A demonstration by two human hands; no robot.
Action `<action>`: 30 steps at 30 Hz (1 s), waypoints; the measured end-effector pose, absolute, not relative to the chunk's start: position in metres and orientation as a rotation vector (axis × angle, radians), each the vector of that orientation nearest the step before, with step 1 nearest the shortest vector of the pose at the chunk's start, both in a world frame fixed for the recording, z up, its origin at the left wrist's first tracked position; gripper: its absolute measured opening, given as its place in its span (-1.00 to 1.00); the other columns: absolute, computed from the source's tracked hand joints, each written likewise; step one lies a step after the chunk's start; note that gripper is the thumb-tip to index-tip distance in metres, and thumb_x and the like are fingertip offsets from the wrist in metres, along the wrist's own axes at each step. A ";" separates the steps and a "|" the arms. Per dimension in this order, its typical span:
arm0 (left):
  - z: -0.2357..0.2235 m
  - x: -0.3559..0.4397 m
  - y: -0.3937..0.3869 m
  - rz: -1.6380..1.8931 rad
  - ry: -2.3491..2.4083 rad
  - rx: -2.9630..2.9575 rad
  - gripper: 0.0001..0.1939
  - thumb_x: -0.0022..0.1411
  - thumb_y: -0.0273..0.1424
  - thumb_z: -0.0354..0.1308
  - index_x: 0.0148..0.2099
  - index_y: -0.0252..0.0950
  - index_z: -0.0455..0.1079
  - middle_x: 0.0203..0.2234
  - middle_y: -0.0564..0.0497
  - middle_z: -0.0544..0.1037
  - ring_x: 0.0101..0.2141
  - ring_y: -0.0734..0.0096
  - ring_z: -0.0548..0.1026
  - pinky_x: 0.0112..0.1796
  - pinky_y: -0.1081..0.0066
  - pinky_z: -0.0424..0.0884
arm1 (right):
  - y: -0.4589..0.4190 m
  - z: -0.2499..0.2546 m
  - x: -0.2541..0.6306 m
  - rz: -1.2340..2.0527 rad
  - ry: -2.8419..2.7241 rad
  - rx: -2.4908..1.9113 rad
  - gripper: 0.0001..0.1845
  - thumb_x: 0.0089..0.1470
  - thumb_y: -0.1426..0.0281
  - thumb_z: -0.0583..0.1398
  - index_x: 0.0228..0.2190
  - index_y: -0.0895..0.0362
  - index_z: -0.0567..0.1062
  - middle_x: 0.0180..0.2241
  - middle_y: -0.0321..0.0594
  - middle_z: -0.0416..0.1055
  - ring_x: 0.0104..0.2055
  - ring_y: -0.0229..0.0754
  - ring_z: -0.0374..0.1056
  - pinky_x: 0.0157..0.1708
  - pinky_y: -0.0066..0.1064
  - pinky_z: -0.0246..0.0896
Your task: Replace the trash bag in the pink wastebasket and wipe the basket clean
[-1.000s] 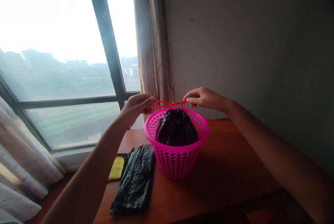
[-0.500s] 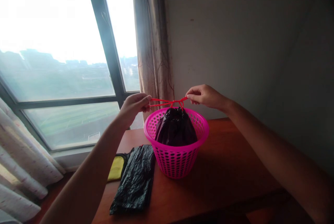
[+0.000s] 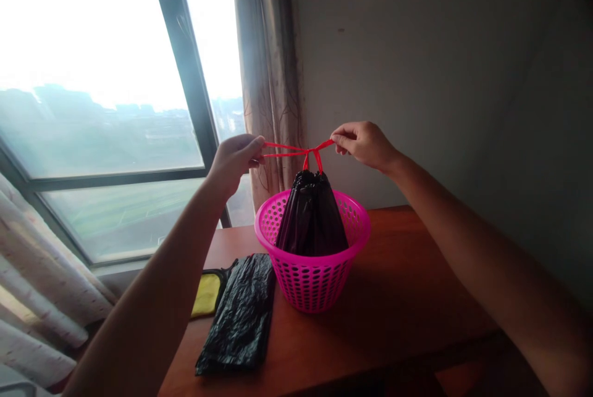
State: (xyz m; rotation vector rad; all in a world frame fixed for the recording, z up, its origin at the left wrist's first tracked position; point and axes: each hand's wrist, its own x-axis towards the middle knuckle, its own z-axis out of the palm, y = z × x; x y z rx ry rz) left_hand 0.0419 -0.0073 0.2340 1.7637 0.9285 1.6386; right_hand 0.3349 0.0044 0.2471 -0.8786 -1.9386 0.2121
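A black garbage bag [image 3: 312,215] with a gathered neck stands up out of a pink perforated plastic basket [image 3: 311,286]. Its red drawstring [image 3: 317,159] rises from the neck and crosses just above it. My left hand [image 3: 237,159] pinches the drawstring's left loop, drawn out as two taut strands. On the other side my right hand [image 3: 361,142] pinches the right end between thumb and fingers. Both hands are at about the same height, above the basket rim. The lower part of the bag is hidden inside the basket.
Left of the basket, a folded black plastic bag [image 3: 238,317] lies on the reddish wooden table [image 3: 389,298]. Beside it is a yellow item with a dark edge [image 3: 206,294]. A window [image 3: 115,137] and a curtain [image 3: 273,76] are behind at left, a wall [image 3: 417,63] at right.
Both hands have moved up, holding the red drawstring. The black bag's neck has been pulled higher and narrower out of the basket, which stays on the table.
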 end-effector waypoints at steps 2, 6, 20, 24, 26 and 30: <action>0.213 0.028 -0.009 1.583 0.989 1.745 -0.69 0.07 -0.18 0.36 -0.39 -0.36 0.48 -0.60 0.05 0.45 -0.56 0.53 0.43 -0.51 0.53 0.36 | 0.006 0.227 0.349 0.223 -1.957 -0.930 -0.72 0.14 0.21 0.17 -0.40 0.17 0.53 -0.51 -0.24 0.45 -0.46 -0.25 0.31 -0.37 -0.39 0.16; 0.157 -0.006 -0.018 1.470 1.141 1.602 -0.63 0.03 -0.10 0.37 -0.42 -0.34 0.49 -0.66 0.09 0.40 -0.59 0.55 0.36 -0.53 0.56 0.31 | 0.001 0.168 0.392 0.335 -1.986 -1.095 -0.65 0.13 0.12 0.16 -0.39 0.16 0.53 -0.52 -0.26 0.44 -0.45 -0.22 0.32 -0.36 -0.37 0.18; 0.115 -0.004 -0.043 1.622 1.159 1.401 -0.52 0.09 -0.07 0.31 -0.05 -0.28 0.50 -0.20 -0.07 0.54 -0.56 0.60 0.37 -0.56 0.55 0.22 | -0.013 0.172 0.386 0.025 -2.086 -1.139 -0.54 0.11 0.21 0.23 0.02 0.12 0.48 0.05 -0.02 0.47 0.10 0.04 0.37 0.14 -0.12 0.20; 0.101 0.005 -0.067 1.770 1.159 1.280 -0.64 0.09 -0.16 0.30 -0.13 -0.28 0.50 -0.28 0.01 0.52 -0.58 0.66 0.31 -0.58 0.58 0.19 | -0.028 0.190 0.348 0.034 -2.260 -1.003 -0.40 0.13 0.15 0.24 0.16 0.10 0.37 0.19 -0.01 0.34 0.24 0.06 0.24 0.25 -0.07 0.09; 0.090 0.012 -0.081 1.817 1.138 1.195 -0.70 0.10 -0.22 0.29 -0.15 -0.26 0.49 -0.45 0.08 0.47 -0.59 0.64 0.28 -0.58 0.58 0.17 | -0.028 0.193 0.329 0.069 -2.382 -0.972 -0.25 0.08 0.09 0.29 0.23 0.08 0.29 0.27 -0.01 0.22 0.33 0.07 0.11 0.31 -0.06 -0.01; 0.061 0.026 -0.109 1.914 1.125 1.055 -0.82 0.12 -0.29 0.25 -0.21 -0.21 0.47 -0.62 0.16 0.33 -0.59 0.56 0.24 -0.57 0.56 0.14 | -0.010 0.187 0.295 0.181 -2.583 -1.093 0.16 -0.15 -0.05 0.39 0.35 0.03 0.07 0.42 0.01 -0.19 0.45 0.16 -0.29 0.36 0.01 -0.22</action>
